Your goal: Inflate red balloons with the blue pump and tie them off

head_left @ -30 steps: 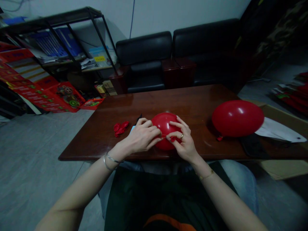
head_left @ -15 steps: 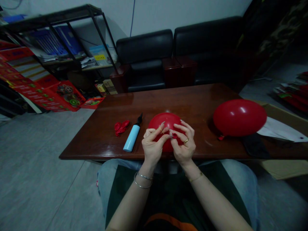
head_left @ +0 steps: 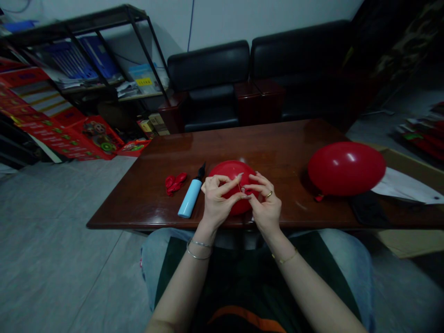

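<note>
Both hands meet over an inflated red balloon near the table's front edge. My left hand is closed, with a thin band stretched at its fingertips beside the balloon's neck. Pinched in my right hand, which wears a ring, is the balloon's neck; the fingers partly hide it. Left of the hands lies a light blue pump with a black nozzle. Several flat red balloons are beyond it to the left. A second inflated red balloon rests at the right, its neck toward the front.
The brown table spans the view in front of black sofas. A dark cloth and an open cardboard box with a white sheet are at the right. Shelves and red boxes stand at the left.
The held balloon has shifted slightly left and my left hand has turned and risen a little around its neck. The other balloon and the pump rest as before.
</note>
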The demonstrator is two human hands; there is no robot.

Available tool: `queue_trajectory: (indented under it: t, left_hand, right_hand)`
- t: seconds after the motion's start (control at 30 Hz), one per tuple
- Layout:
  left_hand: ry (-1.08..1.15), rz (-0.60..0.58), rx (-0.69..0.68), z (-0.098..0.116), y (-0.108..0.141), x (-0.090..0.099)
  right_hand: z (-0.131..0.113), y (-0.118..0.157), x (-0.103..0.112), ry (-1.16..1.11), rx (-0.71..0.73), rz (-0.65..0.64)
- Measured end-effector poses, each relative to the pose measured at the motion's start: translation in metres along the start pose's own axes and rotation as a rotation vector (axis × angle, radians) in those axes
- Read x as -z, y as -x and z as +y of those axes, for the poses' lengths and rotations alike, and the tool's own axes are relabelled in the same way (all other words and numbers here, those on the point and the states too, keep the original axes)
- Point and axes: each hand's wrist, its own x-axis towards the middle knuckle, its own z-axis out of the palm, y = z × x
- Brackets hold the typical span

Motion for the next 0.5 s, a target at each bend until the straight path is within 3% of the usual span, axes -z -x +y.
queue_trajectory:
  t: [0.27, 0.5]
  left_hand:
    - [-0.078, -0.089, -0.042, -0.013, -0.005, 0.004]
    - [-0.143, -0.155, -0.069, -0.011, -0.011, 0.008]
  right_hand:
    - [0.007, -0.005, 0.008, -0.207, -0.215, -0.154]
    - [-0.001, -0.005, 0.011, -0.03, -0.097, -0.297]
